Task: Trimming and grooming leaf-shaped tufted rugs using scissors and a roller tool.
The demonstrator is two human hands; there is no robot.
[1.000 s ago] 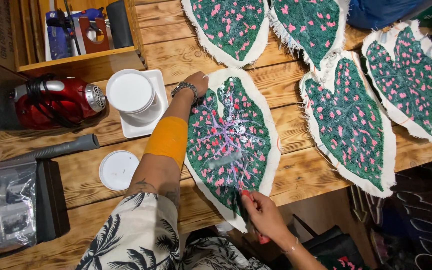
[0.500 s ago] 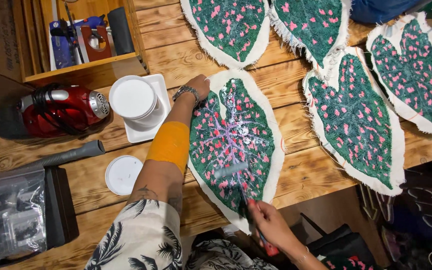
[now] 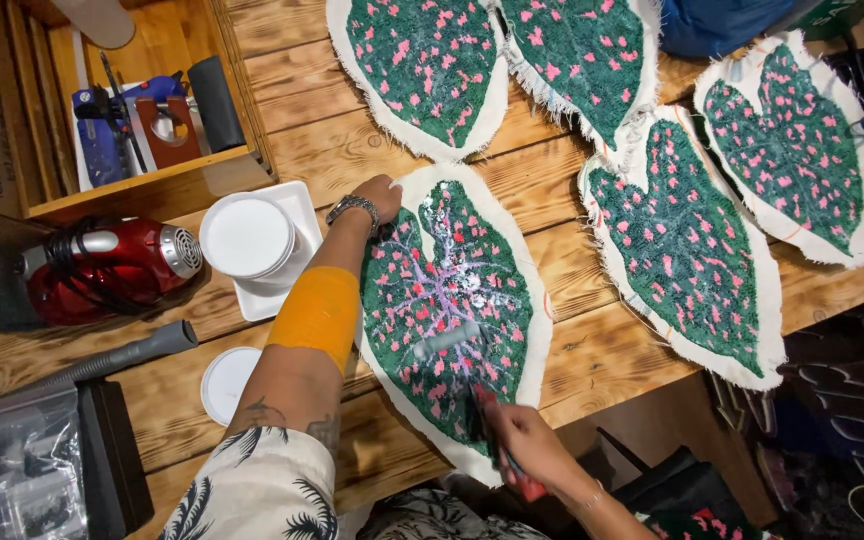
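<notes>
Right hand (image 3: 520, 440), low in the view, is closed around a red-handled brush (image 3: 497, 445) whose dark head rests on the lower tip of a leaf-shaped rug piece (image 3: 447, 310). Compared with a second ago, the brush sits slightly further up and left on the tip, and the white streaks over the purple veins look a little more spread. I judge that the coating work is continuing downward along the piece.

Left hand (image 3: 380, 195), wearing a metal wristwatch, presses flat with fingers together on the upper left edge of the same piece, pinning it to the wooden counter (image 3: 592, 350), as it did before. An orange band wraps that forearm.

The piece is green with pink flecks and a frayed cream border. Four similar leaf pieces lie above and to the right, dry-looking.

Left of the arm, a white tub (image 3: 247, 238) stands on a white square tray, and its round white lid (image 3: 224, 383) lies nearer the counter edge. A red handheld vacuum (image 3: 92, 268) lies further left. A clear plastic bag (image 3: 27, 460) of small parts rests on a black box at the lower left. A wooden crate (image 3: 142, 110) at the upper left holds blue and brown tools.
</notes>
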